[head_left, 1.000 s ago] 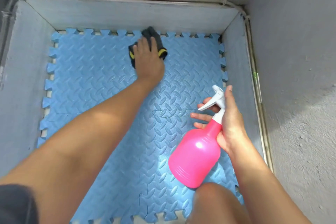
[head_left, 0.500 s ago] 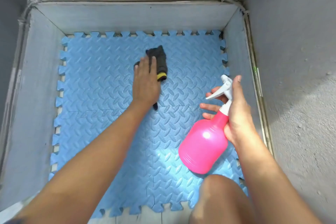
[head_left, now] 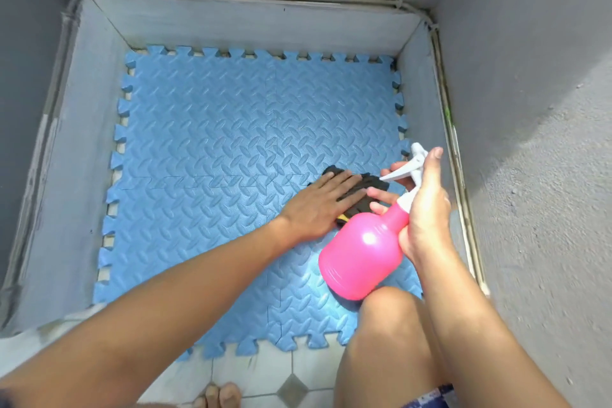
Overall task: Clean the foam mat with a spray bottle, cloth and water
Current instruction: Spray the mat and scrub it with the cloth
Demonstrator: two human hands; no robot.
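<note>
Our left hand [head_left: 318,205] lies flat with fingers straight, pressing a black cloth [head_left: 372,181] onto the right side of the blue foam mat [head_left: 205,149]. Our right hand [head_left: 427,209] grips the neck of a pink spray bottle [head_left: 361,248], fingers curled at its white trigger, holding it tilted above the mat, just nearer than the cloth. Low grey walls [head_left: 265,30] border the mat on three sides.

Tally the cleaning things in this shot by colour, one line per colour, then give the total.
Blue: 1, the foam mat
Pink: 1, the spray bottle, held in the right hand
Black: 1, the cloth, pressed flat under the left hand
Total: 3
</note>
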